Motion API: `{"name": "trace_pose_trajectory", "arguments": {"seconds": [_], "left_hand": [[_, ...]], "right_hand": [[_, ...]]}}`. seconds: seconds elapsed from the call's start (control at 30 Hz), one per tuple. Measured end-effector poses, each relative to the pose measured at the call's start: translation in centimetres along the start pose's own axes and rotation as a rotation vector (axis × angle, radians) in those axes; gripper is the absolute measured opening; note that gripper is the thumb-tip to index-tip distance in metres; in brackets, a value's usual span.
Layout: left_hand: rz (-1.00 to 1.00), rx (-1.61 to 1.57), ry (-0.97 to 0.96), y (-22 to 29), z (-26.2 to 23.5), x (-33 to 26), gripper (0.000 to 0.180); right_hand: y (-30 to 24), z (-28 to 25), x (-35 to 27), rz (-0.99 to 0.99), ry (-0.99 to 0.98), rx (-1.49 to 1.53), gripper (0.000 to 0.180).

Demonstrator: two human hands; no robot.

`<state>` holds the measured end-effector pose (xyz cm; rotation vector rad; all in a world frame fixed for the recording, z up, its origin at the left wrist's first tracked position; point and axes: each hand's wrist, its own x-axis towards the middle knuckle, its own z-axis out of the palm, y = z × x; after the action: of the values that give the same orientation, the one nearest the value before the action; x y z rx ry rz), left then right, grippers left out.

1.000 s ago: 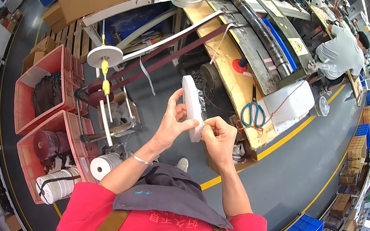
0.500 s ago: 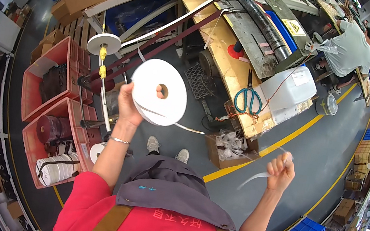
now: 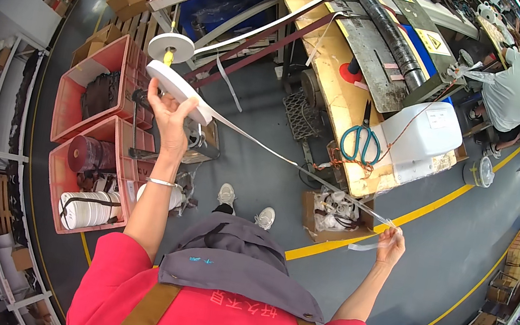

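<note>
My left hand point(image 3: 170, 120) grips a flat roll of white tape point(image 3: 174, 84) by its edge, fingers beneath it and thumb on the near side. The roll is tilted nearly edge-on, just below a white disc point(image 3: 171, 48) on a yellow-wrapped spindle point(image 3: 168, 58). Whether roll and spindle touch, I cannot tell. From the roll a white strip point(image 3: 244, 134) runs across to the right and turns into a see-through length. My right hand point(image 3: 391, 246) pinches that see-through end, with a loose tail hanging to its left.
Red crates point(image 3: 81, 154) with rolls stand at left. A wooden workbench point(image 3: 331, 99) ahead carries a roller machine point(image 3: 389, 36), green-handled scissors point(image 3: 359, 143) and a white jug point(image 3: 425, 131). A carton of plastic scraps point(image 3: 336, 215) sits on the floor. Another person point(image 3: 519, 91) works at far right.
My left hand has tipped the roll from face-on to nearly edge-on and brought it up to the spindle. The strip now stretches long between both hands. My right fist has become a pinch.
</note>
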<state>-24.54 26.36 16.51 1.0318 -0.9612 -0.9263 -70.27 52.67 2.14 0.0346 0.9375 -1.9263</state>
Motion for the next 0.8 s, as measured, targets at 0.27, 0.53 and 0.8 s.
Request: {"name": "trace_pose_trajectory", "arguments": {"seconds": [0.27, 0.53, 0.8], "left_hand": [[-0.166, 0.035, 0.095, -2.3, -2.0, -1.6, 0.081], [0.108, 0.182, -0.01, 1.7, -0.9, -1.8, 0.083], [0.051, 0.021, -0.029, 4.1, -4.9, -3.0, 0.072]], "right_hand": [[-3.3, 9.7, -2.6, -0.074, -0.374, 0.161, 0.008], [6.7, 15.6, -2.4, -0.065, -0.43, -1.203, 0.023], [20.2, 30.5, -8.6, -0.222, -1.022, -1.132, 0.046]]}}
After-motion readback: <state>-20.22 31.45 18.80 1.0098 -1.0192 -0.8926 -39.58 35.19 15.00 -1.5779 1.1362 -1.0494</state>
